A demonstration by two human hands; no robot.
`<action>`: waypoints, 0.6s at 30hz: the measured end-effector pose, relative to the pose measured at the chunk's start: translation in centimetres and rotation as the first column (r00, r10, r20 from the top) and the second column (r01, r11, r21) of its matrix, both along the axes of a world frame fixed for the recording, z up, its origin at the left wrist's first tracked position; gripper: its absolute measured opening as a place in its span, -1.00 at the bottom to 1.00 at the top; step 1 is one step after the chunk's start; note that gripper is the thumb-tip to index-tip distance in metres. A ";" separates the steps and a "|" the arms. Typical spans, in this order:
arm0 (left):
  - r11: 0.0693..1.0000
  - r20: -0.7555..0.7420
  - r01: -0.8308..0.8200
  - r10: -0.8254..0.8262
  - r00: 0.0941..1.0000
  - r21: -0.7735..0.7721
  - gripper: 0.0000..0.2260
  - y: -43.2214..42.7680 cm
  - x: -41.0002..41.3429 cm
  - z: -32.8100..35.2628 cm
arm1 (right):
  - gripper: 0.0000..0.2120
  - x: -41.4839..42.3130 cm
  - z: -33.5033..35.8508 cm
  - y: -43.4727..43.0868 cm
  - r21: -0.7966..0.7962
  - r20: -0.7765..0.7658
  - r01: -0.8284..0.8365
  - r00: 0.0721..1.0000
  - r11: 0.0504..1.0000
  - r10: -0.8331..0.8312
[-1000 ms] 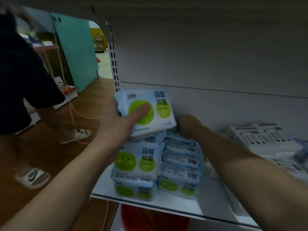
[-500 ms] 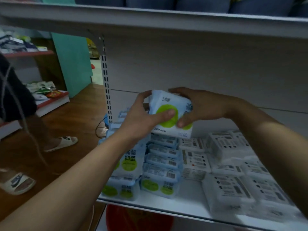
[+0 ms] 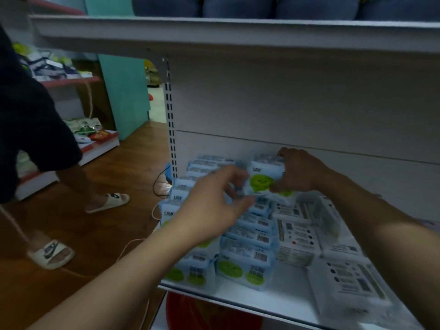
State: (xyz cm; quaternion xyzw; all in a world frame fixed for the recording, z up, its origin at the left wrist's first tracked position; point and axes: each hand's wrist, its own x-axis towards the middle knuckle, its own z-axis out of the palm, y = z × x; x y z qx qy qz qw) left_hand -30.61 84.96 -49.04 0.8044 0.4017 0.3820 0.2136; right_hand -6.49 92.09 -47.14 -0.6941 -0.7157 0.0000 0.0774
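Both bare forearms reach forward, the left hand (image 3: 214, 203) blurred with loosely curled, spread fingers holding nothing, the right hand (image 3: 297, 172) farther in, gripping a pale blue plastic pack with a green face (image 3: 260, 182).

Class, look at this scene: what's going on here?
A person is stocking a white shop shelf. Their right hand grips a light-blue pack with a green smiley, held over the stacked blue packs. The left hand hovers beside it, fingers loosely spread; blur hides any contact. White packs lie to the right.
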 end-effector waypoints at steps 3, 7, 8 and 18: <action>0.990 -0.412 0.131 -0.140 0.900 -0.050 -0.78 -2.5 1.0 -1.1 | -0.07 -0.6 -1.5 1.4 0.003 0.029 0.044 0.999 0.999 -0.045; 0.982 -0.777 0.181 -0.160 0.609 -0.060 -0.73 -4.8 2.9 -4.4 | -0.01 -0.8 -2.6 2.2 0.027 0.000 0.069 0.998 0.997 -0.069; 0.985 -0.812 0.158 -0.147 0.564 -0.068 -0.71 -4.9 3.3 -5.3 | -0.01 -0.9 -2.9 2.3 0.039 -0.016 0.063 0.998 0.997 -0.063; 0.994 -0.817 0.086 -0.102 0.568 -0.064 -0.58 -2.9 5.8 -8.8 | -0.33 -1.5 -6.8 3.4 0.222 -0.229 -0.036 0.970 0.974 0.088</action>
